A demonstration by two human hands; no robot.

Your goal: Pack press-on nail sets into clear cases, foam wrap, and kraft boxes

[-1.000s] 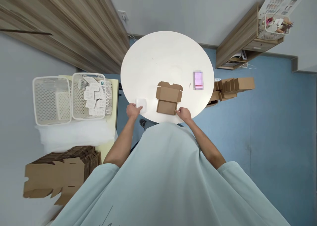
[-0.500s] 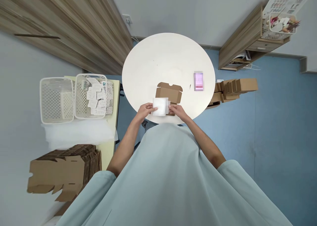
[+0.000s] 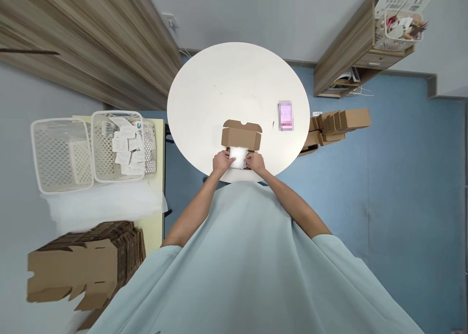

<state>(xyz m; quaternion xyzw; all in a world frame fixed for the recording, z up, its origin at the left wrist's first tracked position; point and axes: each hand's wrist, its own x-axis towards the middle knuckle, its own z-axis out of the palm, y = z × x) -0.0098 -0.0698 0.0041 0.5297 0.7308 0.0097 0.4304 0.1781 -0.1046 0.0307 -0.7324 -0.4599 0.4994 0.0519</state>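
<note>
A small white wrapped packet (image 3: 238,157), which looks like something in foam sheet, sits at the mouth of an open cardboard box (image 3: 241,136) near the front edge of the round white table (image 3: 234,75). The box's lid stands raised on the far side. My left hand (image 3: 221,162) grips the packet's left edge, thumb on top. On the other side my right hand (image 3: 255,162) pinches its right edge. The hands and packet hide most of the box's inside, so how deep the packet lies cannot be made out.
A blurred pink-screened phone (image 3: 285,115) lies on the table's right. To the left, a side table (image 3: 158,148) bears white baskets (image 3: 117,175), white foam sheets (image 3: 106,205) and flattened cartons (image 3: 73,270). Cardboard boxes (image 3: 354,119) are stacked right of the table, near a wooden cabinet (image 3: 338,66).
The packet has moved down into or onto the box, and its loose right-hand flap no longer shows. My hands have come closer together. The whole view has shifted slightly.
</note>
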